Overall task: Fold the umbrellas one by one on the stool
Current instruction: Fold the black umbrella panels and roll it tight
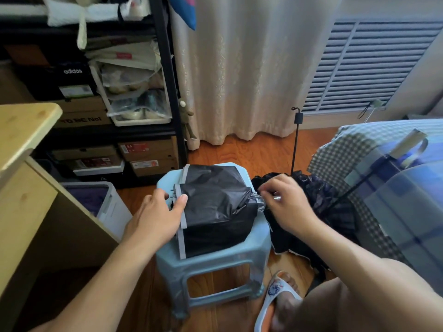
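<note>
Pinning the black umbrella point(215, 207) flat on the stool point(211, 255) with my spread left hand point(158, 216), I steady it while my right hand point(285, 202) pinches its right end.

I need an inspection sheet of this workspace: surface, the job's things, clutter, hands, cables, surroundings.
Surface: light blue stool on a wood floor.
Job's things: black umbrella with grey edging lies on the stool; a second black umbrella lies right of it, shaft upright.
Clutter: nothing seen on the stool besides the umbrella.
Hands: left hand rests on the grey edge; right hand pinches the gathered end.
Cables: nothing seen.
Surroundings: shelf of shoe boxes, curtain, bed, wooden desk.
</note>
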